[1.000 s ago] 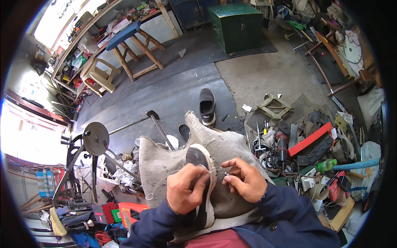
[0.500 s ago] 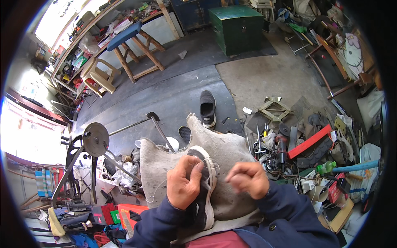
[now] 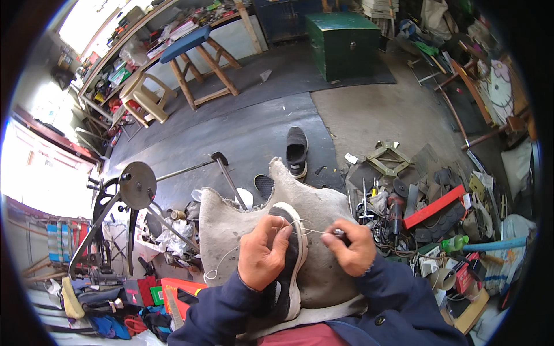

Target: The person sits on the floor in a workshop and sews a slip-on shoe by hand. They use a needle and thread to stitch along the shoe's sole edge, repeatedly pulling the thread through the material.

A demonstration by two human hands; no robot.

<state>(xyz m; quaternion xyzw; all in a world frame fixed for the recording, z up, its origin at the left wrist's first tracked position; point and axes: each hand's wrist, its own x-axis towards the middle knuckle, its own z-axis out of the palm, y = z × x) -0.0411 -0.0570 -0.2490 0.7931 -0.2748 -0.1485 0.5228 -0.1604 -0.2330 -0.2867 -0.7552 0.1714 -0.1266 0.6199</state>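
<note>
A dark grey shoe with a white sole lies across the thick pale apron on my lap, its toe pointing away from me. My left hand rests over the shoe's upper, thumb and forefinger pinched on pale thread near the sole edge. To the right, my right hand is closed on the thread, which runs fairly straight from the shoe's edge to its fingers. A small dark object shows in that hand; its kind is unclear. Another loop of thread hangs left of my left hand.
Beyond the apron a matching dark shoe stands on the floor. A hand-cranked machine with a round wheel is at left. Tools, an angle grinder and a scissor jack lie at right. Farther off are a blue-topped stool and green chest.
My right hand, blurred before, is now sharper and closed, with thread stretched between it and the shoe. My left hand has shifted slightly right with the shoe. The whole view has turned a little.
</note>
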